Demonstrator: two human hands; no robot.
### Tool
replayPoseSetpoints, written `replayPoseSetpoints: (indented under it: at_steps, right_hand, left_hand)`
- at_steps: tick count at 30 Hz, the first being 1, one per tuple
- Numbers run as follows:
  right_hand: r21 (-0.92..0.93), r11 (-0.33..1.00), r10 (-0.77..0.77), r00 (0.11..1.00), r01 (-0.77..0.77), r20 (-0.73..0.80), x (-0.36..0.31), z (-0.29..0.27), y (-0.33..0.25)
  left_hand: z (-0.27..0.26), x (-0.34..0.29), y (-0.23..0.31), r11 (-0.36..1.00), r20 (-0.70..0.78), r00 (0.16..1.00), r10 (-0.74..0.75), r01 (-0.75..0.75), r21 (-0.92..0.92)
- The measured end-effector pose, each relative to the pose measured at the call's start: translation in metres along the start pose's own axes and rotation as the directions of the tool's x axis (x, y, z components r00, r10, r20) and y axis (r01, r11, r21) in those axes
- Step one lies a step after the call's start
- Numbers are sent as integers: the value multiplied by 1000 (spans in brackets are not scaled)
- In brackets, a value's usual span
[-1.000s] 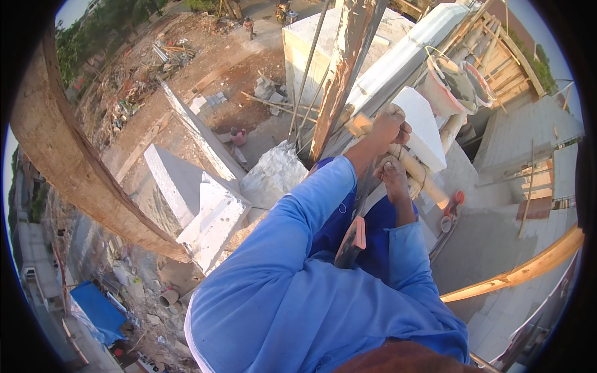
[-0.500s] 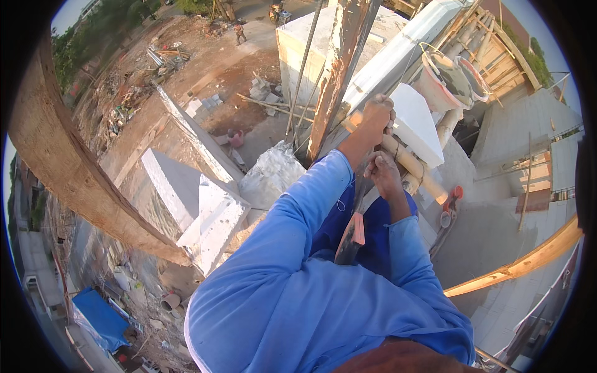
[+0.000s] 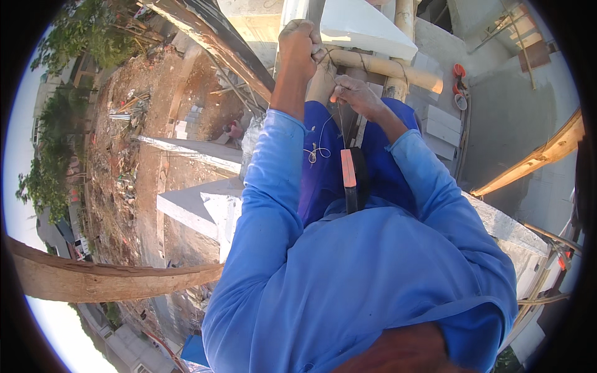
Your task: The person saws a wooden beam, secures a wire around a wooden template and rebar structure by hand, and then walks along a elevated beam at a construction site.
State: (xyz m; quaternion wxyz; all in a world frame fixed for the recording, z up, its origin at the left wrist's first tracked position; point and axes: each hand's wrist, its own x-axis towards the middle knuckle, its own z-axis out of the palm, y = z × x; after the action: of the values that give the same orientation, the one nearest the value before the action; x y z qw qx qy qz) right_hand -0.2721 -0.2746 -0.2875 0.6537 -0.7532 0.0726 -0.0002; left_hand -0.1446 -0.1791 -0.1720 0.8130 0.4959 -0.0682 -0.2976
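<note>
My left hand (image 3: 298, 48) is closed in a fist beside the upright bamboo pole (image 3: 321, 81); what it holds, if anything, is hidden. Lower and to the right, the fingers of my right hand (image 3: 359, 98) pinch a thin cord (image 3: 341, 127), which hangs toward my lap. Just beyond that hand lies a crosswise bamboo pole (image 3: 373, 64) with thin ties around it. Behind this pole sits a large white block (image 3: 364, 30). A flat black thing with a salmon-coloured face (image 3: 348, 169) stands up at my waist between my blue-trousered legs.
A loose white string (image 3: 316, 151) lies on my left thigh. Rough timber beams stand at upper left (image 3: 211, 40), lower left (image 3: 118, 280) and right (image 3: 528, 152). Far below on the left spreads rubble-strewn ground (image 3: 112, 168). Orange-and-white containers (image 3: 459, 84) and pale blocks (image 3: 443, 127) lie on the right.
The whole view has swung round, so the hands and bamboo appear higher in it. My right hand now shows a thin cord at its fingers. The left hand stays closed near the bamboo joint.
</note>
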Motion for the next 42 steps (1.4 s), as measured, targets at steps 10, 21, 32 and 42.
replayPoseSetpoints:
  at_steps: [10, 21, 32, 42]
  right_hand:
    - [-355, 921, 104, 979, -162, -176, -12, 9, -1]
    - [-336, 885, 336, 942, -323, -20, -39, 11, 2]
    - [-434, 900, -59, 980, -29, -188, 3, -5, -38]
    - [397, 910, -103, 992, 123, -71, 103, 18, -194]
  left_hand:
    - [-23, 6, -9, 963, -90, 990, 112, -86, 254]
    - [-29, 40, 16, 509, 127, 955, 267, -252, 823]
    - [-13, -36, 100, 237, 91, 880, 467, -224, 945]
    - [-28, -67, 95, 539, -95, 870, 483, -210, 816]
